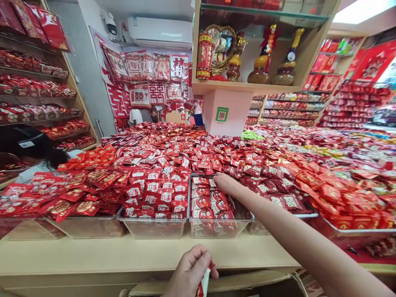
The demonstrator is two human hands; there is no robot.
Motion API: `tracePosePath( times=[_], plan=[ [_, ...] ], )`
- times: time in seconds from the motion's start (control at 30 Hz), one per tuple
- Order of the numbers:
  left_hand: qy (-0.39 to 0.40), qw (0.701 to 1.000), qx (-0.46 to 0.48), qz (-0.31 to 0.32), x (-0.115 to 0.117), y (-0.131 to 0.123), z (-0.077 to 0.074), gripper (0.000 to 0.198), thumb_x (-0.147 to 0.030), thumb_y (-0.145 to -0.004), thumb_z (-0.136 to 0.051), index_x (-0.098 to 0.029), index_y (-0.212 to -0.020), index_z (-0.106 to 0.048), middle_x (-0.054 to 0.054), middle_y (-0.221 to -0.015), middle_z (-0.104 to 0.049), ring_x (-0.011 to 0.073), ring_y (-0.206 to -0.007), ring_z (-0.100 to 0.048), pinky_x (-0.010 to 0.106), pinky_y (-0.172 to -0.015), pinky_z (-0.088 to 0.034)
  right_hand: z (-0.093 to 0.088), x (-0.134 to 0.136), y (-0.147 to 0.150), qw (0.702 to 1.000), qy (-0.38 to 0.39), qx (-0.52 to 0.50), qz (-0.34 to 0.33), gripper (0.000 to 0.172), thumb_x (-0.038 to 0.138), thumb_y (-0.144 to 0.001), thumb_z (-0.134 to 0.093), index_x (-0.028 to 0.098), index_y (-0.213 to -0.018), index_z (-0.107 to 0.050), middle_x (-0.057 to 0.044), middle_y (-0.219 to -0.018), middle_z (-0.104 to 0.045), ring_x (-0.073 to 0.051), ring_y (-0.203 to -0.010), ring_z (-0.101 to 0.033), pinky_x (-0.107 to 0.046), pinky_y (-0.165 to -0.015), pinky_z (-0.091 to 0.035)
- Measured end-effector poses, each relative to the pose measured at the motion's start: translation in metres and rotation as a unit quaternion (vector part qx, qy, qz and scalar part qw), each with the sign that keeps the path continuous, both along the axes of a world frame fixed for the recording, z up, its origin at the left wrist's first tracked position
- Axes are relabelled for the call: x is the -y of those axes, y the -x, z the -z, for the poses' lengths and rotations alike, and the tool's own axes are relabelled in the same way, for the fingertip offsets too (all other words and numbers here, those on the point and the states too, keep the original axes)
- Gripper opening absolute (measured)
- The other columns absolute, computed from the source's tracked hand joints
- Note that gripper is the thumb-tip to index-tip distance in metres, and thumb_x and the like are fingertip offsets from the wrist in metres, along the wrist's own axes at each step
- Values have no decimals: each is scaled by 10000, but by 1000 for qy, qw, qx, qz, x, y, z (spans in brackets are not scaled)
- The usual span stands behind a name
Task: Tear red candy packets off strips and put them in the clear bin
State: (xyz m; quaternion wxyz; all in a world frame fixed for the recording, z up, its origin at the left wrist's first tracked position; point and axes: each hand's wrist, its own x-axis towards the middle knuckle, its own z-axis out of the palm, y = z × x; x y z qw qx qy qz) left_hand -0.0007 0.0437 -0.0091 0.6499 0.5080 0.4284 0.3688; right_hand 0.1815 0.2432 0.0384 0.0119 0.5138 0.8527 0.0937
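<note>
My left hand (193, 270) is low in front of the counter, its thumb and fingers closed on a small red-and-white packet (202, 284). Most of that packet is cut off by the frame's lower edge. Farther forward, my right hand (225, 184) reaches over a clear plastic bin (216, 227), its curled fingertips down at the far end among the packets. What they pinch, if anything, is hidden. Inside this bin, red-and-white packets (202, 203) printed with cartoon figures lie in two rows, and the forearm covers part of its right side.
A bin of red packets (151, 200) adjoins on the left; dark red packets (272, 185) lie right. Behind spreads a broad heap of packets. An open cardboard box (247, 282) sits below the counter edge (123, 258). A shelf (256, 86) overhangs; another person's dark headwear (26, 142) shows left.
</note>
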Motion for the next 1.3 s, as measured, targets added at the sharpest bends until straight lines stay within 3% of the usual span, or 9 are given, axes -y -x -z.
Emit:
tracePosePath(
  times=[0.2, 0.37, 0.53, 0.63, 0.77, 0.87, 1.03, 1.13, 1.3],
  plan=[
    [10, 1000, 9, -17, -2, 2, 4, 391, -534, -727, -432, -159, -678, -532, 22, -554, -602, 80, -418, -355, 197, -426, -230, 1, 0, 3, 1000, 1, -9, 5, 213, 86, -771, -397, 107, -867, -585, -114, -887, -582, -172, -817, -561, -230, -728, -394],
    [38, 992, 118, -23, -3, 7, 2, 335, -473, -688, -469, -148, -682, -553, 13, -507, -564, 99, -454, -427, 200, -461, -291, -10, 4, 2, 1000, -5, -13, 20, 145, 140, -703, -524, 103, -823, -598, -119, -870, -588, -191, -841, -548, -238, -736, -393],
    [71, 977, 165, -116, 0, 0, -3, 208, -275, -578, -650, -168, -729, -556, -68, -449, -480, 48, -374, -374, 155, -393, -264, -33, 67, 5, 982, -62, -176, 7, 148, 238, -779, -456, 138, -780, -564, -89, -845, -579, -171, -810, -527, -248, -701, -388],
    [28, 963, 171, -205, 0, -6, -2, 298, -314, -533, -716, -168, -744, -563, -36, -546, -566, 83, -461, -478, 185, -453, -384, -23, 135, 16, 932, 41, -361, -9, 254, 373, -807, -408, 173, -703, -527, -10, -633, -566, -110, -580, -500, -201, -528, -367],
    [19, 957, 186, -223, -2, -6, -3, 261, -284, -543, -726, -158, -696, -557, -13, -615, -620, 116, -565, -552, 220, -564, -450, 17, 192, 34, 869, 175, -463, 12, 270, 433, -668, -576, 184, -752, -517, 14, -624, -567, -104, -533, -466, -201, -474, -329],
    [27, 956, 212, -199, -2, -1, -4, 186, -247, -609, -690, -157, -695, -552, -16, -638, -621, 110, -606, -563, 222, -609, -451, 37, 198, 39, 809, 225, -543, 9, 214, 362, -678, -580, 169, -702, -490, 18, -624, -541, -97, -557, -456, -201, -506, -340],
    [55, 946, 261, -183, -1, 2, -8, 124, -240, -672, -641, -163, -734, -567, -15, -684, -619, 101, -626, -558, 248, -645, -459, 46, 189, 33, 687, 335, -645, 14, 280, 404, -689, -569, 170, -669, -417, 25, -591, -532, -84, -521, -460, -198, -490, -369],
    [47, 959, 234, -151, -1, 1, -7, 136, -250, -698, -617, -147, -782, -591, 3, -702, -625, 109, -641, -559, 256, -651, -463, 46, 193, 28, 697, 317, -643, 6, 274, 402, -700, -565, 166, -671, -430, 21, -614, -540, -85, -546, -466, -199, -512, -375],
    [5, 970, 187, -152, 0, -1, -3, 121, -246, -684, -630, -131, -683, -596, -6, -609, -615, 97, -574, -536, 236, -614, -453, 40, 203, 29, 768, 246, -592, -19, 273, 412, -755, -492, 144, -728, -538, 5, -648, -563, -100, -601, -485, -206, -553, -374]
  ],
)
